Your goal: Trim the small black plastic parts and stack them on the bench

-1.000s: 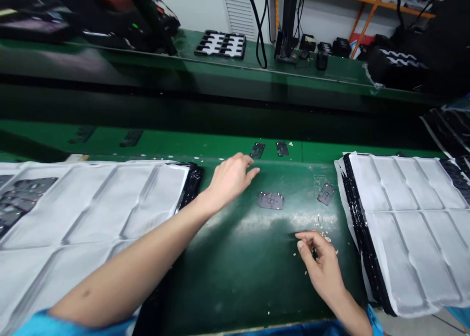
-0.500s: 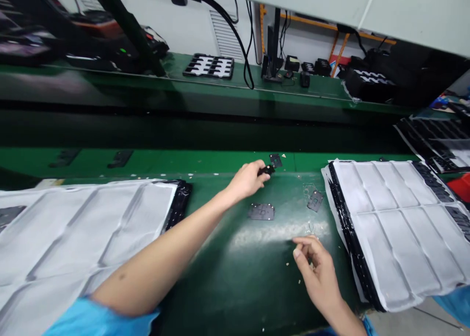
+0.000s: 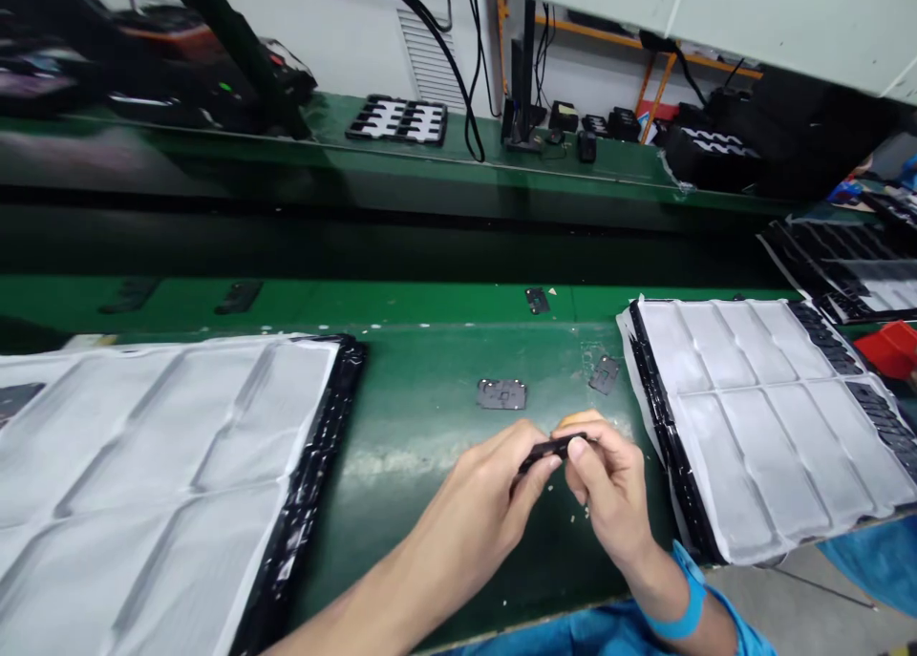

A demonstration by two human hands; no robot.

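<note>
Left hand and right hand pinch a thin black plate above the green workbench. From it, a gray plate lies at one o'clock, a tray stack at three.

Cool, fairly bright light is falling, apparently from above, its source out of view. The left tray and right tray are gleaming white; pale glare is spreading across the bench, whose near side is looking darker. The black part is showing little detail. The strip behind is reading nearly black, upper-left machinery is blurring, and wide-angle distortion is stretching the edges.
</note>
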